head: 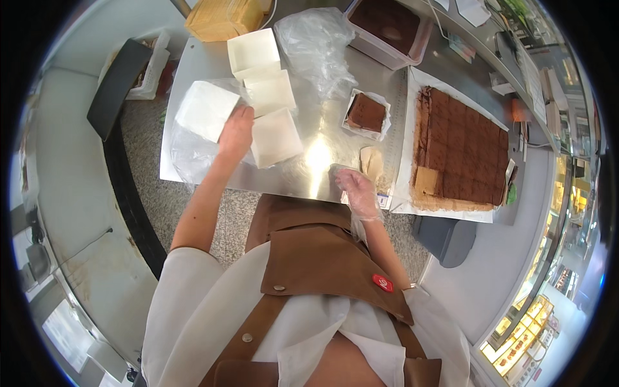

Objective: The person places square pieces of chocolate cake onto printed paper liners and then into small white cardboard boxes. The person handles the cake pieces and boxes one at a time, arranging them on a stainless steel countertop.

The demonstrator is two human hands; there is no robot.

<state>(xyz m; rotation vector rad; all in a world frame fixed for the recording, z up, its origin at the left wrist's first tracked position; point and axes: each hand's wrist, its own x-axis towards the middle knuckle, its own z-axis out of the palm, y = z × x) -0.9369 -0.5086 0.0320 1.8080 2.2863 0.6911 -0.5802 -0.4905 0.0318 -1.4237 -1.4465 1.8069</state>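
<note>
My bare left hand (238, 129) is at the right edge of a white paper box (205, 111), its fingers curled against it. That box lies on a clear plastic bag (191, 152). Just right of this hand, open white paper boxes (275, 138) stand in a row. My right hand (357, 186) wears a clear plastic glove and hovers by the table's front edge with its fingers curled; nothing shows in it. Beyond it lies a beige, paper-like piece (372, 162). A square of cocoa-dusted cake (367, 112) sits in a small white paper-lined box (346, 126).
A large cut slab of cocoa-dusted cake (464, 145) lies on white paper (404, 179) at the right of the steel table (321, 186). Behind are a crumpled plastic bag (314, 48), a plastic tub of brown powder (375, 54) and a yellow bundle (222, 22).
</note>
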